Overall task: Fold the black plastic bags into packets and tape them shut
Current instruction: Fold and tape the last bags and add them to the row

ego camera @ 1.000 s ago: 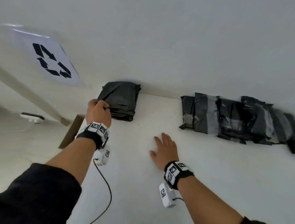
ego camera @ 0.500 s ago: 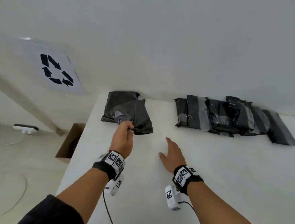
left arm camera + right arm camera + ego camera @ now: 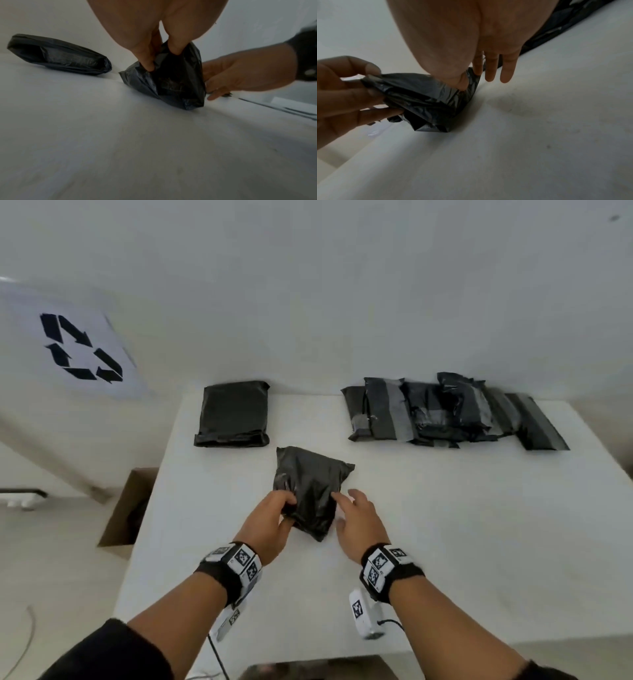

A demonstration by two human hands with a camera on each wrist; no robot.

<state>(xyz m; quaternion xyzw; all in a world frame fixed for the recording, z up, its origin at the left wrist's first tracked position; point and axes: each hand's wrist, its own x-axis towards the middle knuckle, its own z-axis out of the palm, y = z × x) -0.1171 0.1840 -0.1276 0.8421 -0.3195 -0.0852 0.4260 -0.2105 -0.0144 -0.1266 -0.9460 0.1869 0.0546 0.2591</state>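
At the tabletop (image 3: 479, 542) centre, left hand (image 3: 270, 520) fingers clamp the folded black bag (image 3: 310, 487); right hand (image 3: 359, 518) nips its edge, thumb and forefinger. Surface stretches right; recycling-arrows sign (image 3: 82, 347) far left.

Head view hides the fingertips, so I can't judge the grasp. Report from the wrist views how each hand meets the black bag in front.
Observer: Left wrist view: the left hand pinches the black bag, thumb and fingers dug into its folds.
Operator: Now the other one.
Observer: The right hand has its thumb on the bag's face, first finger behind the edge; other fingers straight, clear of it.
Operator: State whether it is lifted.
Observer: Its lower edge rests on the table; the side in the left hand is raised.
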